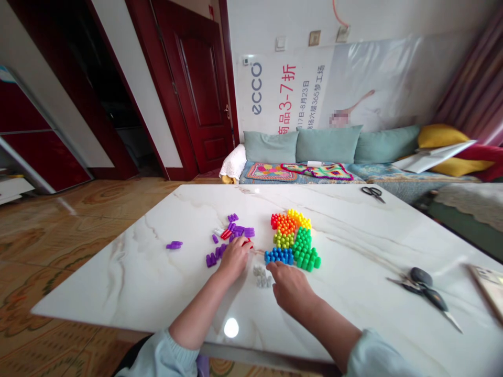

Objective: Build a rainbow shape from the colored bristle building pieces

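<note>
My left hand (234,258) is at the left-centre of the table, its fingers closed on a small red peg-shaped piece (248,243) that is partly covered. Around it lie loose purple pieces (244,231), plus other red ones (226,234) and a whitish one (218,231). My right hand (291,287) is curled at the front edge of the blue pieces (279,255); its fingertips hide whatever they may hold. Between my hands sit pale grey pieces (262,277). Behind the blue ones stand grouped green (303,243), olive (283,240), orange (286,225), red (275,220) and yellow (299,217) pieces.
Scissors (373,193) rest by the table's far right edge. Nearer on the right lies a dark-handled tool with pointed metal ends (427,293), beside a phone (487,285). A purple piece (174,245) lies apart on the left of the white marbled table (149,283). Behind is a sofa (377,173).
</note>
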The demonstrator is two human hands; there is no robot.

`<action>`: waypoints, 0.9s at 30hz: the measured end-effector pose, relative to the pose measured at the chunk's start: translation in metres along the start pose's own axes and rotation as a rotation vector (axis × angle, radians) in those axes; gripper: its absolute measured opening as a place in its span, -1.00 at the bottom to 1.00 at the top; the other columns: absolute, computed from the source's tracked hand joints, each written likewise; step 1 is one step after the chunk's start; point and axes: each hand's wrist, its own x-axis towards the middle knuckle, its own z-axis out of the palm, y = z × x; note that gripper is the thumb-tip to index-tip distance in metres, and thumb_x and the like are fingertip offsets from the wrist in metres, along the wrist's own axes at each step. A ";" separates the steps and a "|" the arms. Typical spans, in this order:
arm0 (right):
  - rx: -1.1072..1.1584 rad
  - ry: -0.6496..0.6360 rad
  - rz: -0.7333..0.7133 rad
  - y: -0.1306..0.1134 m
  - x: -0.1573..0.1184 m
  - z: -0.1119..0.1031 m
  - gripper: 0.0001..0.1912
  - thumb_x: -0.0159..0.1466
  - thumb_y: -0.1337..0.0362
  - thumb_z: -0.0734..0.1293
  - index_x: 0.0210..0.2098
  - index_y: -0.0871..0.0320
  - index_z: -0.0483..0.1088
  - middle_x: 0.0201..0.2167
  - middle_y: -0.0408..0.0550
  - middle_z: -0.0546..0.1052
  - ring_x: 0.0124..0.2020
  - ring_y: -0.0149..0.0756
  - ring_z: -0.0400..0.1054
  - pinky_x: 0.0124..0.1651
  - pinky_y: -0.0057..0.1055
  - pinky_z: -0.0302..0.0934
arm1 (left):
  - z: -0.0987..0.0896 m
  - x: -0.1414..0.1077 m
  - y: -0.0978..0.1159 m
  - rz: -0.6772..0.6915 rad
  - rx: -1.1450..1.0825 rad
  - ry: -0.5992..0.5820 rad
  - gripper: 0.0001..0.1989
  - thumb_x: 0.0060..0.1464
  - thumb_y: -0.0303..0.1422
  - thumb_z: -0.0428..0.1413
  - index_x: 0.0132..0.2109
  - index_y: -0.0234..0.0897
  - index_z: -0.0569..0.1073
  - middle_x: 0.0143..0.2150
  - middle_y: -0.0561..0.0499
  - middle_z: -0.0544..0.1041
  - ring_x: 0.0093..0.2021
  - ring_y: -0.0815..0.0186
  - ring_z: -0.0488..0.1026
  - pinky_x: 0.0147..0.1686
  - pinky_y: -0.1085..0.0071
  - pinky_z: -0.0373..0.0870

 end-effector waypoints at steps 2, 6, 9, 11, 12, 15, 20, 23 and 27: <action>0.004 0.003 0.004 0.000 0.001 0.001 -0.61 0.12 0.52 0.22 -0.06 0.19 0.34 -0.14 0.06 0.52 -0.17 -0.16 0.46 -0.24 -0.36 0.23 | 0.000 0.000 0.000 -0.034 0.015 0.012 -0.69 0.10 -0.52 0.02 -0.03 -0.20 0.48 -0.05 -0.08 0.42 0.00 0.17 0.31 0.06 0.25 0.27; 0.004 0.009 -0.002 0.001 0.001 0.001 -0.64 0.12 0.50 0.23 -0.08 0.19 0.34 -0.16 0.06 0.54 -0.18 -0.15 0.46 -0.25 -0.36 0.22 | -0.001 -0.001 -0.004 -0.071 -0.019 0.029 -0.76 0.11 -0.51 0.04 -0.09 -0.24 0.49 -0.06 -0.10 0.36 0.00 0.18 0.30 0.04 0.30 0.26; 0.000 0.010 -0.007 0.000 0.000 0.000 -0.67 0.13 0.49 0.22 -0.11 0.18 0.35 -0.17 0.04 0.54 -0.19 -0.15 0.46 -0.26 -0.37 0.22 | -0.001 -0.002 -0.007 -0.068 -0.054 0.022 -0.75 0.09 -0.54 0.04 -0.11 -0.24 0.49 -0.05 -0.09 0.38 0.01 0.19 0.29 0.05 0.29 0.25; 0.000 0.007 -0.005 -0.001 0.000 -0.001 -0.67 0.14 0.48 0.22 -0.11 0.18 0.36 -0.18 0.04 0.55 -0.19 -0.15 0.46 -0.27 -0.37 0.21 | -0.002 -0.003 -0.007 -0.076 -0.069 0.000 -0.75 0.08 -0.55 0.04 -0.12 -0.22 0.50 -0.09 -0.06 0.41 -0.02 0.19 0.30 0.05 0.27 0.25; 0.000 0.007 -0.003 -0.001 -0.001 -0.002 -0.67 0.14 0.48 0.22 -0.10 0.18 0.36 -0.17 0.04 0.55 -0.19 -0.14 0.46 -0.27 -0.37 0.21 | -0.002 -0.004 -0.007 -0.082 -0.076 -0.005 -0.75 0.07 -0.55 0.04 -0.13 -0.22 0.50 -0.12 -0.05 0.43 -0.04 0.18 0.31 0.05 0.25 0.25; 0.010 0.011 0.013 0.001 0.000 -0.005 -0.65 0.14 0.48 0.23 -0.08 0.17 0.36 -0.15 0.06 0.55 -0.17 -0.13 0.46 -0.27 -0.38 0.20 | -0.002 -0.005 -0.004 -0.095 -0.152 0.046 -0.74 0.02 -0.53 0.09 -0.12 -0.22 0.50 -0.12 -0.07 0.47 -0.02 0.14 0.33 0.07 0.18 0.24; 0.138 0.082 0.047 0.007 0.003 -0.006 -0.61 0.16 0.47 0.25 -0.01 0.17 0.34 -0.10 0.06 0.53 -0.10 -0.17 0.43 -0.16 -0.38 0.21 | -0.014 -0.005 0.010 -0.265 -0.774 0.127 -0.74 0.03 -0.35 0.15 -0.09 -0.25 0.47 -0.10 -0.09 0.54 -0.09 0.18 0.45 -0.04 0.22 0.37; 0.373 0.198 0.054 0.009 0.009 -0.006 -0.59 0.15 0.42 0.30 0.01 0.19 0.32 -0.10 0.04 0.52 -0.12 -0.22 0.44 -0.12 -0.38 0.23 | -0.024 -0.006 0.020 -0.374 -1.317 0.034 -0.66 0.06 -0.22 0.15 -0.07 -0.32 0.44 -0.15 -0.12 0.56 -0.19 0.22 0.51 -0.15 0.28 0.43; 0.924 0.193 0.144 0.006 0.017 -0.003 -0.64 0.17 0.33 0.30 -0.03 0.24 0.28 -0.24 0.00 0.54 -0.42 -0.35 0.46 -0.38 -0.44 0.30 | -0.030 -0.011 0.035 -0.395 -1.604 -0.041 -0.62 -0.05 -0.26 0.26 -0.08 -0.32 0.45 -0.20 -0.08 0.57 -0.22 0.27 0.52 -0.15 0.34 0.42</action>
